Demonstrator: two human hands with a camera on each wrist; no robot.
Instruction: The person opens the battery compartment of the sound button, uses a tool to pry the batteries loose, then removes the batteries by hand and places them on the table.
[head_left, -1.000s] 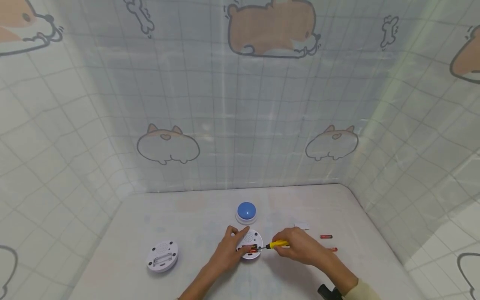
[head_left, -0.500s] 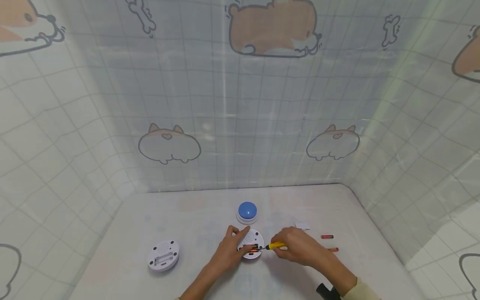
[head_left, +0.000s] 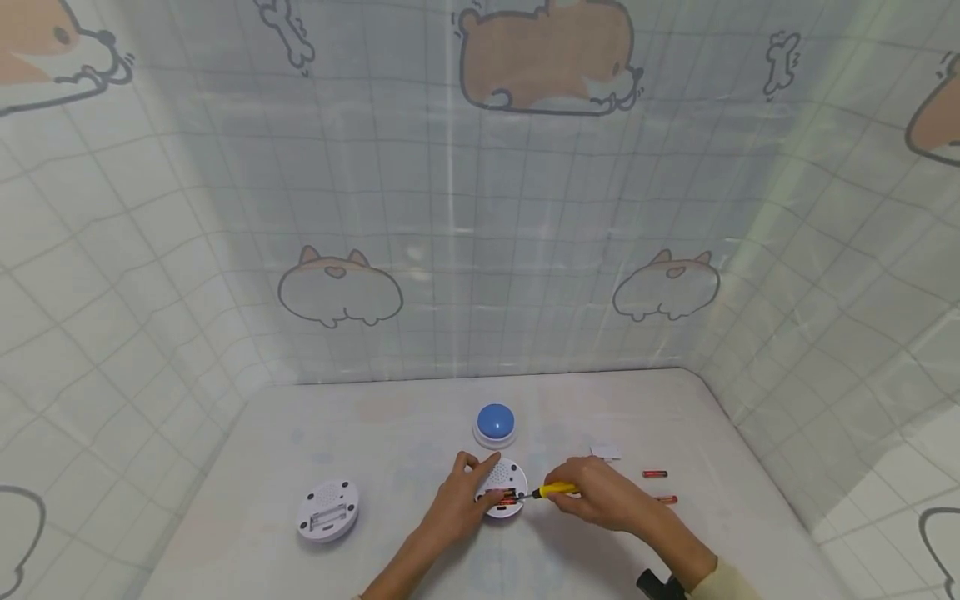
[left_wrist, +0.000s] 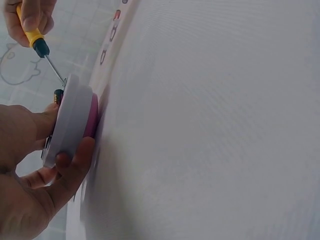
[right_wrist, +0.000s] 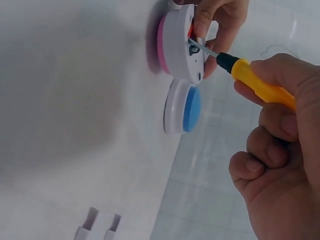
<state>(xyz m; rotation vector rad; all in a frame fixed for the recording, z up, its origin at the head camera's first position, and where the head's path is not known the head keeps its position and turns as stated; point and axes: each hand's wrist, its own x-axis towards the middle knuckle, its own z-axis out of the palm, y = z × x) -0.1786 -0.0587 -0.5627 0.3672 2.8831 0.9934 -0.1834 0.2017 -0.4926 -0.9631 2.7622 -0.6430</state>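
Observation:
My left hand grips a round white push-button unit, its underside with speaker holes and dark feet turned up and its pink dome facing the table. The left thumb presses on red and black batteries in the unit's uncovered compartment; fingers curl round the side. Between thumb and fingers my right hand holds a screwdriver with a yellow and dark handle. Its metal shaft slants into the end of the battery compartment, tip right at a battery's end.
Behind the unit stands a blue-domed button. A second upturned white unit with bare battery slots lies at left. To the right are a small white cover and two loose red batteries, one farther back. Something black shows beside the right sleeve.

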